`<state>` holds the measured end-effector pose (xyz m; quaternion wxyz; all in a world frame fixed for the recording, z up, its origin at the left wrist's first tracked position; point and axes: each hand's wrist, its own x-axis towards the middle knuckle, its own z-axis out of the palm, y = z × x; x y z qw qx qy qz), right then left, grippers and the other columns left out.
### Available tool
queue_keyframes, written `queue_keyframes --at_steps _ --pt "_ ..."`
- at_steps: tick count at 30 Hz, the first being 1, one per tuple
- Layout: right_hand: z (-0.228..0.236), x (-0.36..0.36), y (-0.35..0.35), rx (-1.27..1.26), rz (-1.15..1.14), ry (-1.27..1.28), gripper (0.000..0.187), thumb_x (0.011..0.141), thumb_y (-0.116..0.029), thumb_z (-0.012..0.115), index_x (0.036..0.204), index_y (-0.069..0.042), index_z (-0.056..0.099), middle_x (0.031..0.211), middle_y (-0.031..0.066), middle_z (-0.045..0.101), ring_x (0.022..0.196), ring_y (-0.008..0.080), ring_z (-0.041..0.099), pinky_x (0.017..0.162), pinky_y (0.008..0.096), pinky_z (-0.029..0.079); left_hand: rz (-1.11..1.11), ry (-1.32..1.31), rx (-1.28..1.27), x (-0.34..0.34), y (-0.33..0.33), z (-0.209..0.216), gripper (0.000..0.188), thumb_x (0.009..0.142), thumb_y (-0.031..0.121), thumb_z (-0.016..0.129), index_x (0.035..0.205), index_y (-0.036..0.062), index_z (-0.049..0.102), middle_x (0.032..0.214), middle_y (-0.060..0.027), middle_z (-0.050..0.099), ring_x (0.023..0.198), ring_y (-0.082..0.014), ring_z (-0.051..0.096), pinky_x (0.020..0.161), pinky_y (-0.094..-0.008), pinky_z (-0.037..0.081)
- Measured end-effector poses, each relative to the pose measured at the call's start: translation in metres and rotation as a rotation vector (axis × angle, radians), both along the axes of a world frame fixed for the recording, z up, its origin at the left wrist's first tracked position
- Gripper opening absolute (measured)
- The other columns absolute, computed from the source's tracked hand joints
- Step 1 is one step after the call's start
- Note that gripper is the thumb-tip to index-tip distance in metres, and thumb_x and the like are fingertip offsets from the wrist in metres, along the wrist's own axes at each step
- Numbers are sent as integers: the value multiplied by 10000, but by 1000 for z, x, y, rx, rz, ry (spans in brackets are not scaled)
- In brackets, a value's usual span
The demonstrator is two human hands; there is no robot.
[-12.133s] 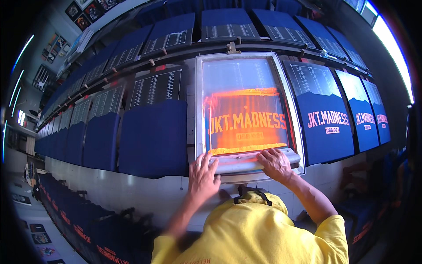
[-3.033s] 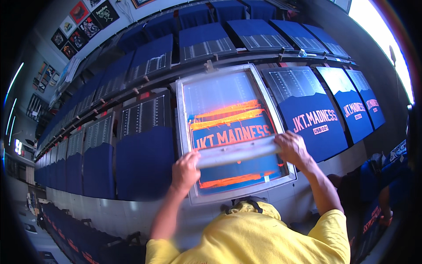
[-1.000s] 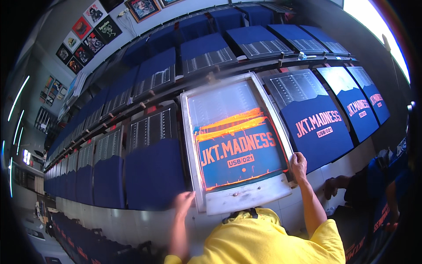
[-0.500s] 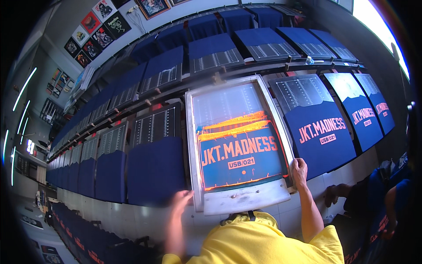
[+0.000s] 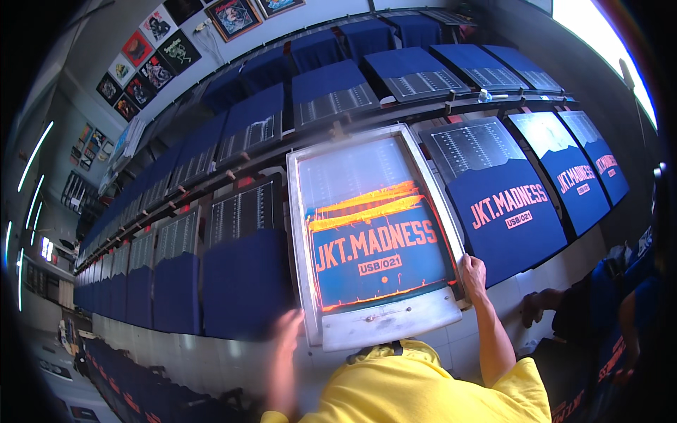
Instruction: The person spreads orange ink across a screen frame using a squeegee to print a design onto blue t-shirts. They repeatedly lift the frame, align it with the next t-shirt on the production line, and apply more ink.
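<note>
A metal-framed printing screen [image 5: 305, 282] is over a board in the near row, with a pale bar across its near end. Orange ink [image 5: 367, 211] lies in ragged bands across its mesh, and block lettering shows in orange below. My right hand [image 5: 474, 276] has its fingers closed around the frame's right edge near the lower corner. By the frame's lower left edge is my left hand [image 5: 288, 331], smeared by motion; its fingertips are at or close to the metal, and whether they grip is unclear.
Printed navy shirts [image 5: 508, 225] lie on boards to the right; plain navy shirts [image 5: 247, 282] cover boards to the left. A rail [image 5: 395, 111] runs behind the near row. Another person's hand [image 5: 539, 307] shows at lower right. A rack of printed shirts [image 5: 141, 388] is at lower left.
The whole view has shifted slightly, so the boards and screen appear a little further left. Both hands stay beside the screen's edges, the left one still blurred.
</note>
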<state>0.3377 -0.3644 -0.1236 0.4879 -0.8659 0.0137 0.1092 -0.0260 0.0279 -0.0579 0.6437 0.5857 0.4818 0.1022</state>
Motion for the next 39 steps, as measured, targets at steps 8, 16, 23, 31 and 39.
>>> queue_keyframes --at_steps 8,16,23,31,39 --pt "23 -2 1 96 19 56 468 1014 -348 484 799 33 652 633 48 588 581 141 528 585 369 442 210 -113 355 19 -44 -1 314 975 308 624 933 -3 619 820 -12 575 757 -104 502 703 -303 430" --pt "36 -34 -2 174 -61 -76 418 990 -300 483 685 -14 491 609 -3 422 588 101 383 543 350 332 173 -165 362 -8 -33 7 288 960 260 639 992 -24 674 869 -44 669 802 -119 585 760 -301 471" --pt "64 -118 73 199 12 -125 396 988 -284 462 706 -9 499 628 3 445 604 103 396 560 339 348 161 -115 414 -93 55 29 340 958 271 647 1057 -51 693 891 -67 694 806 -135 618 739 -301 491" --pt "82 -245 217 261 -28 -67 372 938 -250 472 723 31 586 597 34 519 562 125 475 541 355 412 231 -57 488 -223 176 27 334 948 246 628 1022 -73 696 896 -112 705 864 -196 653 815 -329 504" --pt "87 -314 306 123 -33 -98 414 931 -279 505 906 96 677 748 192 687 687 277 643 700 429 489 215 90 468 -294 272 33 349 946 254 616 1015 -74 710 981 -188 731 928 -283 678 870 -379 493"
